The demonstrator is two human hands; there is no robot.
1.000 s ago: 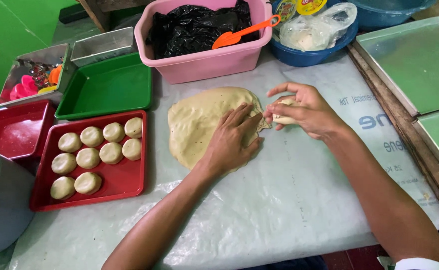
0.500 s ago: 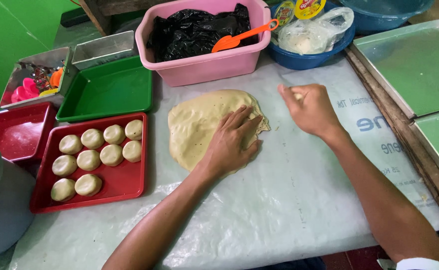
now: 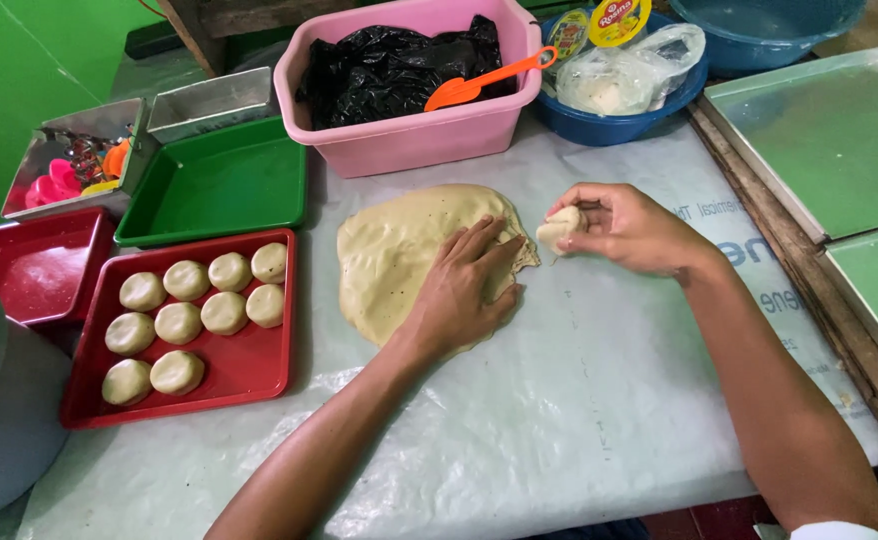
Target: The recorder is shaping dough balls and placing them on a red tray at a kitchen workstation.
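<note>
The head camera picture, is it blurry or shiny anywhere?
Head view: mostly sharp, with soft even light; the flat pale dough sheet under the left hand shows its specks clearly; mild glare on the crinkled clear plastic table cover; straight edges bend slightly near the corners.

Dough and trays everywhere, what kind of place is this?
Probably a small home bakery or snack kitchen. A flattened dough sheet lies on the plastic-covered table, a red tray holds shaped dough rounds, and the right hand holds a dough piece.

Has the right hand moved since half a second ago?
Yes. The right hand has come back toward the dough sheet, now holding a dough lump at its edge.
</note>
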